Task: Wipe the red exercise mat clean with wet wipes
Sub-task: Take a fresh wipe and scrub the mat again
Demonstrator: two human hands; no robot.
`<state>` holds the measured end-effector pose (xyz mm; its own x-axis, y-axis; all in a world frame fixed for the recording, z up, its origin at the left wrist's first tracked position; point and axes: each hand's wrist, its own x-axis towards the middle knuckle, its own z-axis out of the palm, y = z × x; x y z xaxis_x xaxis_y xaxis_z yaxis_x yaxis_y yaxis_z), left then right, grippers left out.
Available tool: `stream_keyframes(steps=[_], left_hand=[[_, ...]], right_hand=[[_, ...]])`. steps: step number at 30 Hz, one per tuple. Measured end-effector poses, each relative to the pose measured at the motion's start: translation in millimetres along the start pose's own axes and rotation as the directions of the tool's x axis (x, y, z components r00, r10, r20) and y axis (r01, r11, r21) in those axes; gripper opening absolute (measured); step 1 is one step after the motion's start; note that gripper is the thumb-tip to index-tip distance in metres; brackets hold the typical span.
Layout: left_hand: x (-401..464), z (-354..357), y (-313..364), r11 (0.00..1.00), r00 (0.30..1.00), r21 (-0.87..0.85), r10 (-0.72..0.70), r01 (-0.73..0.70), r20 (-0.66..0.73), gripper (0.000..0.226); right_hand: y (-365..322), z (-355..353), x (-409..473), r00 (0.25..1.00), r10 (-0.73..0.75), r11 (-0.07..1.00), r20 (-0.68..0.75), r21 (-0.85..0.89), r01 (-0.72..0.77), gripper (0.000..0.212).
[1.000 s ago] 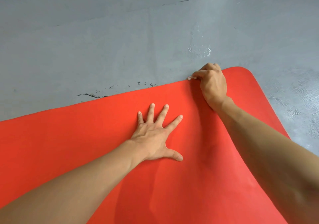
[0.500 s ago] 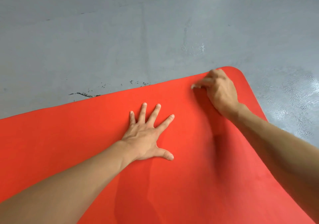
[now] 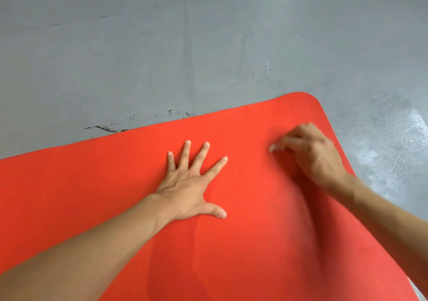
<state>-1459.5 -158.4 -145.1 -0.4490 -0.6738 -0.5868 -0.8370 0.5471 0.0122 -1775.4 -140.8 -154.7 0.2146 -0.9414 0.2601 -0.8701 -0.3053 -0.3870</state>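
The left hand (image 3: 185, 184) is pressing flat, fingers spread, on the red exercise mat (image 3: 231, 254); the blurred right hand (image 3: 310, 154) is curling, its grip unclear.

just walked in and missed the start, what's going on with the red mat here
A person is cleaning a flat red foam exercise mat laid on a grey painted floor. The left hand presses flat on the mat with fingers spread, steadying it. The right hand, motion-blurred near the mat's rounded far corner, has curled fingers, and a small pale bit at its fingertips is probably the wet wipe; the blur hides the grip.
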Motion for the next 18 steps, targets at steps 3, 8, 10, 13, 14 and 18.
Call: stream_keyframes(steps=[3, 8, 10, 13, 14, 18], left_hand=[[0, -1, 1, 1.000, 1.000, -0.008, -0.005, 0.005, 0.002, 0.127], [0, -2, 1, 1.000, 1.000, -0.010, -0.008, 0.008, 0.005, 0.128], [0, -2, 1, 1.000, 1.000, -0.013, -0.005, 0.005, 0.007, 0.129], [1, -3, 1, 1.000, 1.000, -0.016, 0.000, 0.000, 0.006, 0.129], [1, -3, 1, 1.000, 1.000, -0.014, 0.000, 0.000, 0.004, 0.129], [1, -4, 1, 1.000, 1.000, -0.019, -0.004, 0.004, -0.001, 0.129]], right_hand=[[30, 12, 67, 0.955, 0.258, 0.964, -0.148, -0.020, -0.264, 0.027], [22, 26, 78, 0.868, 0.463, 0.884, -0.183, 0.026, -0.466, 0.025], [7, 27, 57, 0.882, 0.423, 0.904, -0.206, 0.030, -0.427, 0.026], [-20, 35, 19, 0.907, 0.361, 0.930, -0.215, 0.015, -0.366, 0.026], [-30, 38, 8, 0.910, 0.353, 0.933, -0.218, 0.018, -0.358, 0.026], [-62, 50, -19, 0.900, 0.377, 0.925, -0.221, 0.035, -0.379, 0.029]])
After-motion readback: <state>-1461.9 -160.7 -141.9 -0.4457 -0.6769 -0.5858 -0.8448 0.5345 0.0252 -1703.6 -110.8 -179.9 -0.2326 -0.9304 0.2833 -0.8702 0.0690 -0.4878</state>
